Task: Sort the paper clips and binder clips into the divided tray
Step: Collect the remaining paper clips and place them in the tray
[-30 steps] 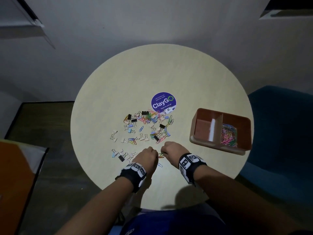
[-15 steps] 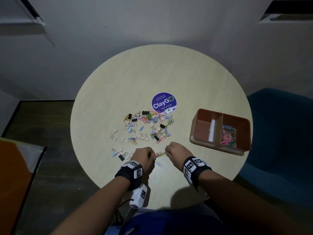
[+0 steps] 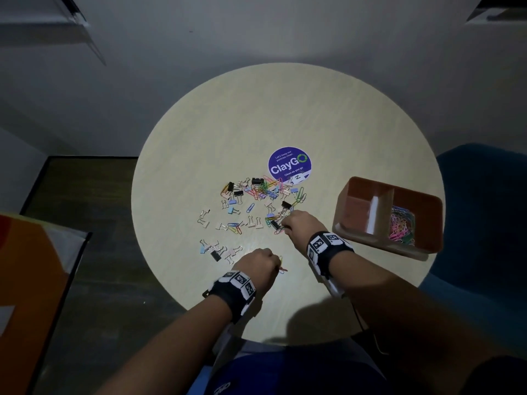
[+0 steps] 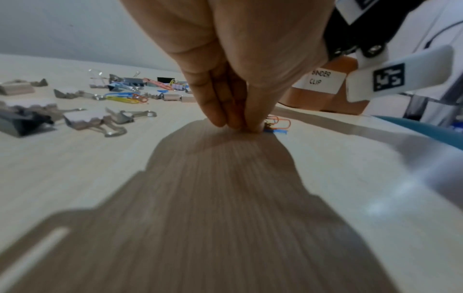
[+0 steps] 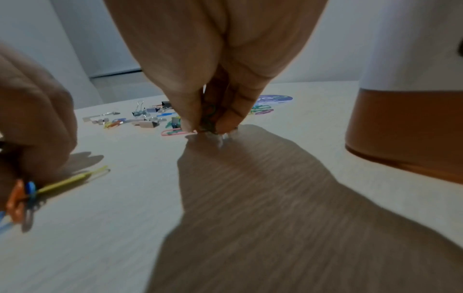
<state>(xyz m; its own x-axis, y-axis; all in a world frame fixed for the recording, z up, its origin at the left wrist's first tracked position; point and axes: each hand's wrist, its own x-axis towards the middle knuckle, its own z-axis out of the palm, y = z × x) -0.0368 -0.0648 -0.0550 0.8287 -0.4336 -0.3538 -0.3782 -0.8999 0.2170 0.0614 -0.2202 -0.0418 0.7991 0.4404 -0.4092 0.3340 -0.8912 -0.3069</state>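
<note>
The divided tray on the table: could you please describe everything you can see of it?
The divided tray is a brown, plastic-looking rectangular box with rounded corners, standing upright near the right edge of the round table. A partition splits it in two: the right compartment holds colourful paper clips; the left looks empty. A white label reads "BINDER CLIP". Neither hand touches it.

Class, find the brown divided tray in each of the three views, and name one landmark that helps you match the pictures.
Head: the tray sits at the table's right side, right of the right hand.
Left wrist: upper right, behind the left hand; only its "BINDER CLIP" labelled wall shows.
Right wrist: far right edge, only its brown wall.
Shared landmark: the loose clip pile, seen in all three views.
</note>
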